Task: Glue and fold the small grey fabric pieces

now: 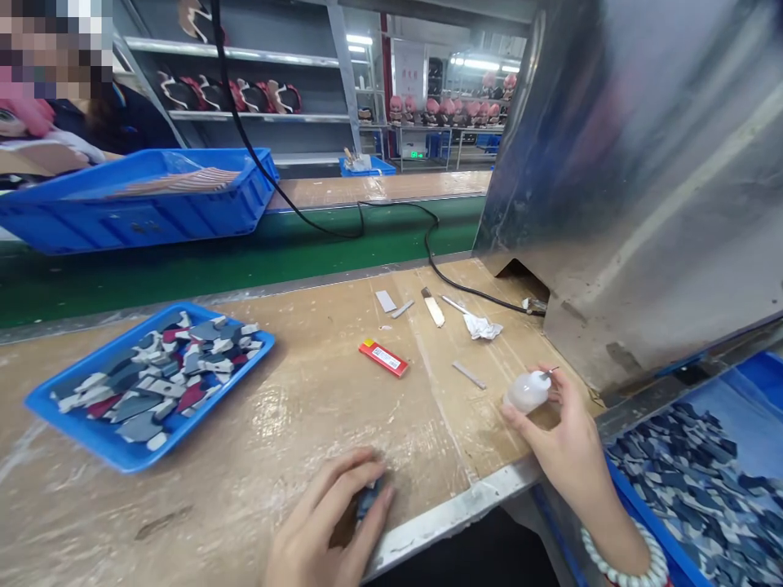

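Near the front edge of the workbench, my left hand is closed around a small dark blue piece, most of which the fingers hide. My right hand grips a translucent squeeze bottle with a thin metal tip, holding it tilted at the bench's right side. Between and beyond the hands lie a red and yellow box and a thin grey strip. To the left stands a blue tray filled with several blue, white and dark red pieces.
Farther back are a crumpled tissue, a flat-bladed tool and a grey block. A black cable runs across. A metal housing rises at right, above a blue bin of pieces. Another person sits behind a large blue crate.
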`<state>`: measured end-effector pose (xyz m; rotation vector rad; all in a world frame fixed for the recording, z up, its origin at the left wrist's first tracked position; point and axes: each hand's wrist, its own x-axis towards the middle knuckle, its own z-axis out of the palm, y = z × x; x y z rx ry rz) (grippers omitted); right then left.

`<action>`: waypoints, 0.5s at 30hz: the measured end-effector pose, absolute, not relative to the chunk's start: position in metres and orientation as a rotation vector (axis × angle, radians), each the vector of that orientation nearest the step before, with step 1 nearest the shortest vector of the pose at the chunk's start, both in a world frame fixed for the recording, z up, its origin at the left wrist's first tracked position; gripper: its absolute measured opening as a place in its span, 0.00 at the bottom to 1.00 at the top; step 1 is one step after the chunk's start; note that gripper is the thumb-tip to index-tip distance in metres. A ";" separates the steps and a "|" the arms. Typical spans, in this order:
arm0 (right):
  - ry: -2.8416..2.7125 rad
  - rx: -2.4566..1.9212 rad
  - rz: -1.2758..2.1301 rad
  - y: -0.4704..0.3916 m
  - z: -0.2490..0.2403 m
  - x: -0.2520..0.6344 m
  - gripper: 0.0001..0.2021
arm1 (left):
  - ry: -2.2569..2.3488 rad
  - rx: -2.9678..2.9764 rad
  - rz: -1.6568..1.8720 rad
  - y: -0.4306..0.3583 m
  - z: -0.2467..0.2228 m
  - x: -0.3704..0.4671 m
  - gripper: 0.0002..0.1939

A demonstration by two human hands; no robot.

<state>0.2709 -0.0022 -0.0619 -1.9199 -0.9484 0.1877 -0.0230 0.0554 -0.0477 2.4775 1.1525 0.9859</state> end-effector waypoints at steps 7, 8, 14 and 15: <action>-0.994 -1.919 0.285 0.008 -0.072 0.266 0.25 | 1.475 2.627 1.071 0.061 -0.060 -0.033 0.19; -0.955 -1.848 0.288 0.007 -0.075 0.264 0.25 | 1.533 2.650 1.076 0.059 -0.061 -0.033 0.19; -0.666 -1.395 0.141 0.002 -0.071 0.255 0.33 | 1.555 2.654 1.126 0.051 -0.060 -0.027 0.07; -0.675 -1.357 0.135 0.000 -0.069 0.254 0.31 | 1.523 2.671 1.131 0.051 -0.059 -0.028 0.07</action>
